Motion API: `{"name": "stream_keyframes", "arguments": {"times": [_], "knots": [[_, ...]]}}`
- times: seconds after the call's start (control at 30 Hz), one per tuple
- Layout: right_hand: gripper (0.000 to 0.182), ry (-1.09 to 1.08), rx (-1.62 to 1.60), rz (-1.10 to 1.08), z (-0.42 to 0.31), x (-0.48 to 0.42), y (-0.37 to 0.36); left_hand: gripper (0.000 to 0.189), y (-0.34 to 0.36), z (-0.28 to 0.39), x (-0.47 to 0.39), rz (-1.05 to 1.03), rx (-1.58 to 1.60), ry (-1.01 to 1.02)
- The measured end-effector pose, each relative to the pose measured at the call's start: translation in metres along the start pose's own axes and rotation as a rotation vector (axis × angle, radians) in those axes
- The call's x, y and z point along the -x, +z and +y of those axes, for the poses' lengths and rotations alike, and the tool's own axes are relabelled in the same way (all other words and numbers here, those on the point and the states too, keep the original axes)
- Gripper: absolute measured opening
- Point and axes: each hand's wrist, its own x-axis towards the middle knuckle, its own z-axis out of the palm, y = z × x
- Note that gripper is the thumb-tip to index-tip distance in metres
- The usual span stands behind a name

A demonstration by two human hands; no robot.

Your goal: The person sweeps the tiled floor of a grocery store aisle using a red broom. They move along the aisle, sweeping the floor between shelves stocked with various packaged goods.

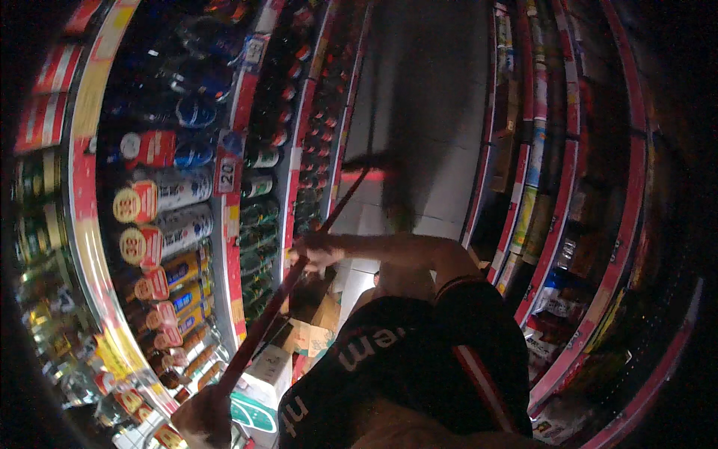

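My right hand [317,252] reaches across my body and grips the middle of a long dark red pole [269,311]. At the lower left, my left hand [202,415] is closed around the pole's upper end; it looks dark and blurred. The pole slants away from me down to the tiled floor [443,191]. A dark, wide head [373,161] shows dimly at its far end, like a broom or mop head. Beside the pole, under my right hand, stand an opened cardboard box [320,325] and a white carton [269,367].
A shop aisle runs ahead between two shelf racks. Bottles [258,219] and cans [185,188] with round price tags fill the left shelves [224,224], close to my hands. Packaged goods [552,303] line the right shelves [566,185]. The light is dim, with dark shadows on the floor.
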Motion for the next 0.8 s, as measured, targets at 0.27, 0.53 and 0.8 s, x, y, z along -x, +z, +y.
{"name": "stream_keyframes", "arguments": {"times": [0.27, 0.53, 0.8], "knots": [[0.021, 0.327, 0.437, -0.121, 0.145, -0.016, -0.194, 0.018, 0.107, 0.063, -0.154, -0.226, 0.214, -0.063], [0.035, 0.109, 0.443, 0.207, 0.244, 0.067, -0.254, 0.016, 0.237, 0.141, -0.205, -0.21, 0.641, 0.028], [0.03, 0.125, 0.11, -0.176, 0.026, 0.054, -0.036, 0.016, 0.278, 0.14, -0.166, -0.213, 0.645, -0.103]]}}
